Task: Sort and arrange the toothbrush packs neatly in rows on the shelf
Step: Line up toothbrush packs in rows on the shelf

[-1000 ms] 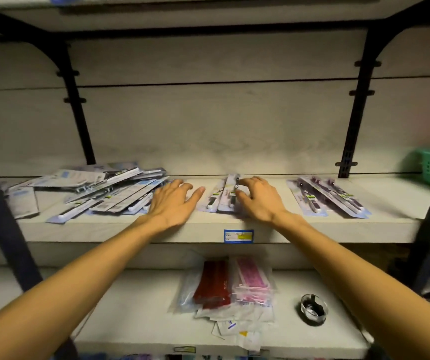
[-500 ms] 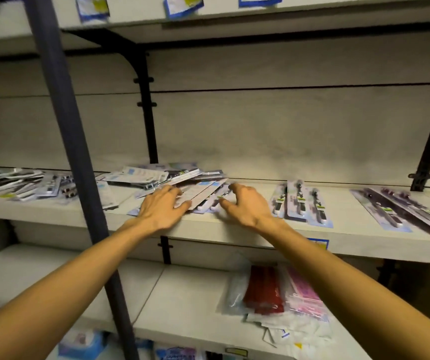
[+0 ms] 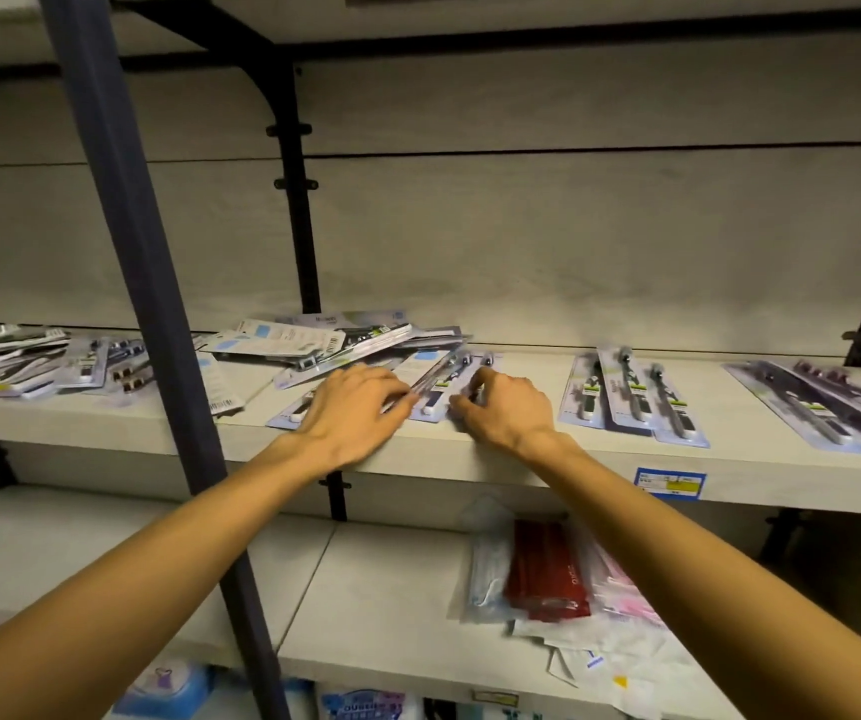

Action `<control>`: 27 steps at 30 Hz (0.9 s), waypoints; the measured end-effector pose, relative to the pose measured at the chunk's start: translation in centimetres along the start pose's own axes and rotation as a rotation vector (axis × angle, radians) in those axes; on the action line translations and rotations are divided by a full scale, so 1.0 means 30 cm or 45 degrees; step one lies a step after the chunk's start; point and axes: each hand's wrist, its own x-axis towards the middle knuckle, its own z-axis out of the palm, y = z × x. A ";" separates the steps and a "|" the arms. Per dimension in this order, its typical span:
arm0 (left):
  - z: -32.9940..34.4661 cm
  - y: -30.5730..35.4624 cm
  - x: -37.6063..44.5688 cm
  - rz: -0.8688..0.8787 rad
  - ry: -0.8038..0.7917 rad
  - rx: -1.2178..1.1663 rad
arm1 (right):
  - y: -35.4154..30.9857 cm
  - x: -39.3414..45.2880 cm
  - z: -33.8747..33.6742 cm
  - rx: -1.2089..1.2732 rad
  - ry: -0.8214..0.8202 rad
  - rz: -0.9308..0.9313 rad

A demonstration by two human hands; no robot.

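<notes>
- Left hand (image 3: 353, 413) lies flat, fingers relaxed, steadying the loose packs (image 3: 439, 379) on the shelf (image 3: 470, 459).
- Right hand (image 3: 506, 413) pinches one pack's edge, likely to line it up.

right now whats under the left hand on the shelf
The left hand rests on toothbrush packs at the messy pile's front edge; pack ends stick out beside the fingers. What lies beneath the palm is covered.

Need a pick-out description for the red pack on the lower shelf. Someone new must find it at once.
Start at the blue and yellow price label on the front edge of the middle shelf, then drop to the shelf below. The red pack lies there on a heap of clear and pink packets. It is the only dark red item in that heap.
</notes>
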 end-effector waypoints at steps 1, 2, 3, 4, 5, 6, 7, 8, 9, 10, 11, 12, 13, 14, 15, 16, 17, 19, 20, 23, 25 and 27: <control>0.002 0.005 0.004 0.027 0.035 0.020 | 0.009 -0.002 -0.007 -0.005 0.028 0.011; 0.005 0.011 0.010 0.045 0.066 0.037 | 0.020 -0.004 -0.015 -0.009 0.048 0.025; 0.006 0.017 0.015 0.053 0.096 0.040 | 0.032 -0.006 -0.024 -0.015 0.059 0.043; 0.005 0.026 0.023 0.046 0.130 0.027 | 0.045 -0.006 -0.032 -0.027 0.066 0.062; 0.004 0.035 0.030 0.034 0.172 0.004 | 0.059 -0.008 -0.039 -0.047 0.078 0.079; 0.001 0.046 0.039 0.008 0.217 -0.027 | 0.074 -0.011 -0.046 -0.073 0.097 0.090; -0.001 0.056 0.048 -0.042 0.252 -0.078 | 0.088 -0.014 -0.052 -0.105 0.121 0.096; -0.002 0.067 0.058 -0.114 0.265 -0.151 | 0.100 -0.017 -0.055 -0.138 0.150 0.099; -0.003 0.077 0.068 -0.193 0.254 -0.228 | 0.109 -0.019 -0.057 -0.172 0.176 0.098; -0.004 0.086 0.077 -0.257 0.228 -0.297 | 0.115 -0.019 -0.057 -0.206 0.189 0.097; -0.001 0.094 0.085 -0.306 0.193 -0.376 | 0.117 -0.019 -0.057 -0.236 0.186 0.100; 0.002 0.102 0.092 -0.356 0.153 -0.479 | 0.116 -0.018 -0.056 -0.263 0.173 0.107; 0.005 0.108 0.097 -0.414 0.108 -0.606 | 0.115 -0.015 -0.056 -0.287 0.161 0.114; 0.007 0.113 0.101 -0.480 0.064 -0.738 | 0.113 -0.011 -0.056 -0.302 0.154 0.127; 0.010 0.114 0.104 -0.545 0.035 -0.848 | 0.113 -0.008 -0.057 -0.309 0.153 0.143; 0.013 0.111 0.108 -0.598 0.016 -0.929 | 0.114 -0.005 -0.060 -0.304 0.162 0.157; 0.013 0.108 0.111 -0.642 0.005 -0.989 | 0.118 -0.004 -0.063 -0.289 0.177 0.164; 0.003 0.107 0.116 -0.714 -0.005 -1.106 | 0.128 -0.005 -0.072 -0.232 0.219 0.168; -0.002 0.107 0.117 -0.746 -0.006 -1.163 | 0.135 -0.009 -0.078 -0.198 0.246 0.174; -0.015 0.118 0.119 -0.863 -0.009 -1.342 | 0.150 -0.026 -0.091 -0.072 0.363 0.198; -0.019 0.133 0.118 -0.925 -0.009 -1.466 | 0.158 -0.037 -0.101 0.047 0.408 0.202; -0.024 0.152 0.116 -0.963 0.001 -1.575 | 0.172 -0.046 -0.111 0.160 0.449 0.204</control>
